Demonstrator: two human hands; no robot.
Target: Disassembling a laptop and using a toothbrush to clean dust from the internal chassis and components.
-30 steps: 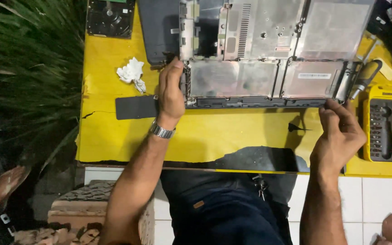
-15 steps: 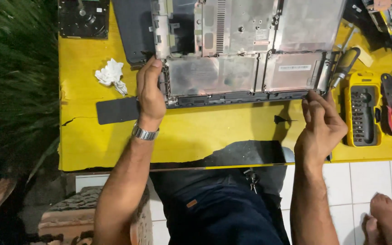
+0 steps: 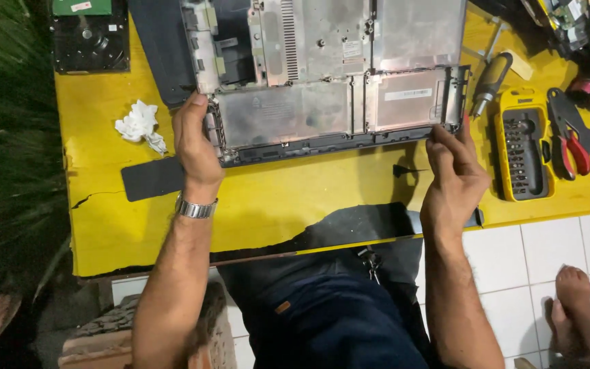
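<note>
An opened laptop chassis [image 3: 322, 82] lies bottom-up on a yellow table [image 3: 274, 205], its metal inner plates showing. My left hand [image 3: 196, 143], with a metal watch on the wrist, grips the chassis at its near left corner. My right hand [image 3: 453, 174] holds the near right corner, fingers on the dark front edge. A long black strip [image 3: 363, 222] lies along the table's near edge below my right hand.
A crumpled white tissue [image 3: 139, 125] and a black flat piece [image 3: 151, 179] lie left of the chassis. A hard drive [image 3: 90, 37] sits at the far left. A screwdriver [image 3: 490, 82], yellow bit case [image 3: 524, 143], red-handled pliers [image 3: 571, 140] and circuit boards [image 3: 582, 27] are at the right. A bare foot [image 3: 582, 307] rests on the tiles.
The view has shifted a little across the table. Both hands stay on the chassis corners; my right hand has edged up onto its right corner.
</note>
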